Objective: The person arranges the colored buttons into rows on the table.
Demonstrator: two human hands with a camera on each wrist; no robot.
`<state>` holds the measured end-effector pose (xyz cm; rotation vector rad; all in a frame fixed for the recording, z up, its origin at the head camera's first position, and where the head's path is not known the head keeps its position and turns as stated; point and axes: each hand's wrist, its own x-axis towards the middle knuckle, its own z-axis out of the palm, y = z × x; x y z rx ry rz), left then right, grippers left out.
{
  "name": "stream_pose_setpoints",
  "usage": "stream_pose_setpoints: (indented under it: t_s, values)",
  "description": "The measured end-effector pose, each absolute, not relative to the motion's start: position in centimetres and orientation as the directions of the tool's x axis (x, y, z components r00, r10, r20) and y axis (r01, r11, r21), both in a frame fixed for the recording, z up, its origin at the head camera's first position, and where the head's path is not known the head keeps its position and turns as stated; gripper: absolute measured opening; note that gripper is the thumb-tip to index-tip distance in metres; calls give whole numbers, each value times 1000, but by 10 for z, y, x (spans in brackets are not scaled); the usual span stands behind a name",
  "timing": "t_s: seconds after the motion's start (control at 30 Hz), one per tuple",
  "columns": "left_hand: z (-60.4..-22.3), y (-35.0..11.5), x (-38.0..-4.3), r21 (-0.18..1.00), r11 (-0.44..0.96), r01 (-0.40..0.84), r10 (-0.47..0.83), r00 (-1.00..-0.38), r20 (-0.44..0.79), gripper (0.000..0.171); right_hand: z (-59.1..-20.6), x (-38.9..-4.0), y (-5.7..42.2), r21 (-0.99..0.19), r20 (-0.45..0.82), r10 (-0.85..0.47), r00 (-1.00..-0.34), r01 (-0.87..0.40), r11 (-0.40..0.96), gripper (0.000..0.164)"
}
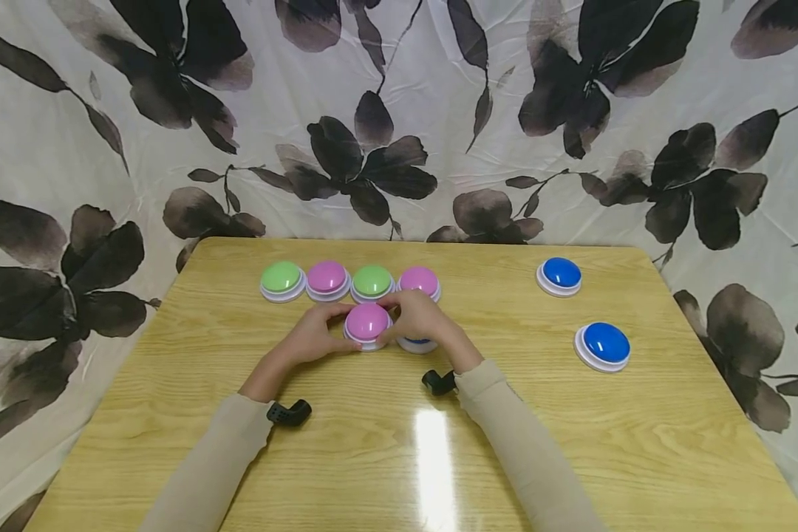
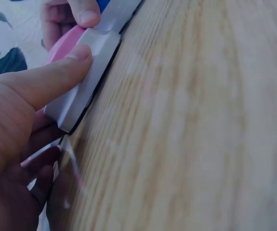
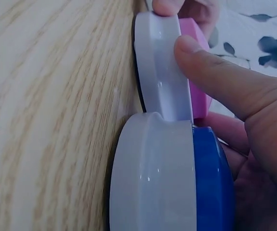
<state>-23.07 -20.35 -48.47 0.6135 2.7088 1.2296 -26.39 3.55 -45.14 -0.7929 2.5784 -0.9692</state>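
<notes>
A pink dome push button with a white base sits on the table, just in front of a row of similar buttons. My left hand grips its left side, the thumb lying on the white rim. From the other side my right hand holds the same button, its thumb also against the base. Under the right hand is a blue push button, close up against the pink one; in the head view the hand covers most of it.
Behind the hands stand a green button, a pink button, another green button and another pink button, side by side. Two blue buttons, a far one and a nearer one, sit apart on the right of the wooden table.
</notes>
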Motion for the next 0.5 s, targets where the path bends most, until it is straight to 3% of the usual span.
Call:
stream_pose_setpoints:
  t_s: [0.5]
  values:
    - [-488,-201,-234,746,577,333,413,-907,85,73,-448,-265,44,-662,-38,-632,-774,-454,596,74]
